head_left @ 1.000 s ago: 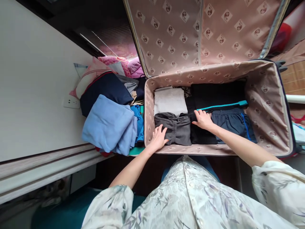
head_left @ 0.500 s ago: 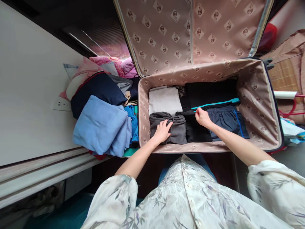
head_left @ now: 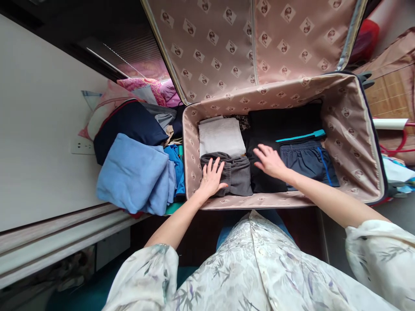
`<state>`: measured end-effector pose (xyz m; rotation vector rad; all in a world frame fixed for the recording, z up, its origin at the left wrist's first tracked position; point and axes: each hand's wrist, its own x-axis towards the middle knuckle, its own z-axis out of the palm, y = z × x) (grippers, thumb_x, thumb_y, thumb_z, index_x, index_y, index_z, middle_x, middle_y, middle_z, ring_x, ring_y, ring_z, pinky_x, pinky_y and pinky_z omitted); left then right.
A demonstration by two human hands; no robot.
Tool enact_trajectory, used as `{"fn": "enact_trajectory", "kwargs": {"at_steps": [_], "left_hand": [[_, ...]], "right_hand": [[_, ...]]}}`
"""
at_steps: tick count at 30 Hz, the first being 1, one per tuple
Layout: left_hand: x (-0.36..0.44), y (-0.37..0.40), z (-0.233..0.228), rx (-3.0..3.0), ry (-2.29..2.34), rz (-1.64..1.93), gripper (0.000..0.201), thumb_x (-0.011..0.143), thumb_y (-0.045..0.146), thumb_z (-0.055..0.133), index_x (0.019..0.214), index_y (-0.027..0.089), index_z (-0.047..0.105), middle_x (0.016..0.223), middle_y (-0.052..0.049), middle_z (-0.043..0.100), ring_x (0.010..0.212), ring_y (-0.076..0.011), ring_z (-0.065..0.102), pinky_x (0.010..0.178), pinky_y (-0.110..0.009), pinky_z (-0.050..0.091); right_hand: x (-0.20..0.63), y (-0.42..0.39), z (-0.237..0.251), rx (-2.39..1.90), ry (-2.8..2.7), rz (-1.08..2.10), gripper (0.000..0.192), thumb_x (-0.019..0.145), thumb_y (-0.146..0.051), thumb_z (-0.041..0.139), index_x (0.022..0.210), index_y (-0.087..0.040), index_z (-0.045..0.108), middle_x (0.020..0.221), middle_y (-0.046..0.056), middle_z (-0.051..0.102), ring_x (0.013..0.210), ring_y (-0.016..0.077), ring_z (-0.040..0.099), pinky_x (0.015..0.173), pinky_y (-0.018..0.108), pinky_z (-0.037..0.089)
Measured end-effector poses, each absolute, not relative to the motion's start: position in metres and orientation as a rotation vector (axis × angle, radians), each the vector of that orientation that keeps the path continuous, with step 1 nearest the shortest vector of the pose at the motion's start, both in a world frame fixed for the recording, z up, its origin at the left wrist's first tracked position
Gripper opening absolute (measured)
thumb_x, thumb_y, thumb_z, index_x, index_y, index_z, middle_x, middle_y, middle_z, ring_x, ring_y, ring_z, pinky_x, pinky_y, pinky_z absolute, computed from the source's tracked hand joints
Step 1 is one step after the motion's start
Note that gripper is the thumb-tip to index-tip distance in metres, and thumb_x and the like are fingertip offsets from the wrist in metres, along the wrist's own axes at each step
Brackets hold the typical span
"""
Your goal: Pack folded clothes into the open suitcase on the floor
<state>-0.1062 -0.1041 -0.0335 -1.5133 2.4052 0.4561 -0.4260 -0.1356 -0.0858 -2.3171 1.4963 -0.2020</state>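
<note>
An open suitcase (head_left: 282, 199) with pink patterned lining holds several folded clothes. My left hand (head_left: 212, 178) lies spread on a dark grey folded garment (head_left: 240, 177) at the front left. Fingers apart, my right hand (head_left: 270, 162) rests on or just over a black folded garment (head_left: 264, 183) in the front middle. Behind the grey garment is a light grey folded cloth (head_left: 222, 136). To the right of my right hand are navy shorts (head_left: 306, 160) with a blue stripe. A black garment (head_left: 285, 121) with a turquoise stripe lies along the back.
The suitcase lid (head_left: 223, 47) stands raised at the back. Left of the case, a blue folded cloth (head_left: 132, 172) and a navy bundle (head_left: 128, 127) are piled against a white wall (head_left: 39, 129) with a power socket (head_left: 82, 146). A white bar (head_left: 391, 124) juts in at the right.
My right hand has opened from a pinch on the black garment, which now covers more of the turquoise stripe. My left hand has shifted slightly left and spread its fingers.
</note>
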Motion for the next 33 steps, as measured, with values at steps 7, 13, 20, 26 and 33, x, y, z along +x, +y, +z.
{"fn": "enact_trajectory", "kwargs": {"at_steps": [7,13,20,26,33], "left_hand": [[-0.090,-0.102,-0.070,-1.241,2.204,0.509,0.143,0.057,0.062,0.093,0.167,0.029,0.008,0.173,-0.018,-0.009,0.154,-0.0530,-0.016,0.113,-0.084,0.007],[-0.099,-0.110,-0.103,-1.286,2.035,0.688,0.155,0.048,0.067,0.094,0.165,0.036,-0.003,0.171,-0.019,-0.020,0.148,-0.0606,-0.024,0.099,-0.089,0.028],[-0.106,-0.107,-0.099,-1.330,1.966,0.749,0.155,0.052,0.065,0.093,0.165,0.034,-0.009,0.169,-0.024,-0.019,0.151,-0.0591,-0.017,0.100,-0.088,0.028],[-0.112,-0.114,-0.065,-1.318,2.053,0.778,0.147,0.052,0.060,0.095,0.167,0.029,0.010,0.170,-0.028,-0.009,0.153,-0.0579,-0.009,0.108,-0.086,0.013],[-0.051,-0.087,0.056,-1.991,2.500,0.474,0.076,0.088,0.054,0.071,0.154,0.024,0.048,0.169,-0.017,0.026,0.157,-0.0386,0.019,0.124,-0.061,0.021]], "right_hand": [[-0.356,-0.106,-0.112,-2.477,0.895,0.060,0.098,0.073,-0.055,0.086,0.158,-0.043,0.039,0.175,0.011,0.006,0.155,0.0524,0.010,0.112,0.075,0.028],[-0.341,-0.120,-0.147,-2.446,0.882,0.266,0.110,0.069,-0.057,0.088,0.161,-0.046,0.030,0.175,0.012,-0.004,0.155,0.0544,0.002,0.110,0.080,0.023],[-0.341,-0.115,-0.140,-2.497,0.929,0.345,0.104,0.072,-0.058,0.084,0.161,-0.046,0.029,0.175,0.011,0.000,0.156,0.0530,0.005,0.111,0.079,0.022],[-0.332,-0.103,-0.125,-2.523,1.100,0.421,0.103,0.071,-0.041,0.086,0.159,-0.048,0.033,0.175,0.011,0.008,0.156,0.0515,0.011,0.115,0.074,0.022],[-0.351,-0.084,-0.092,-2.218,1.449,0.224,0.074,0.089,-0.032,0.061,0.160,-0.032,0.038,0.164,0.020,0.035,0.145,0.0438,0.040,0.101,0.064,0.046]]}}
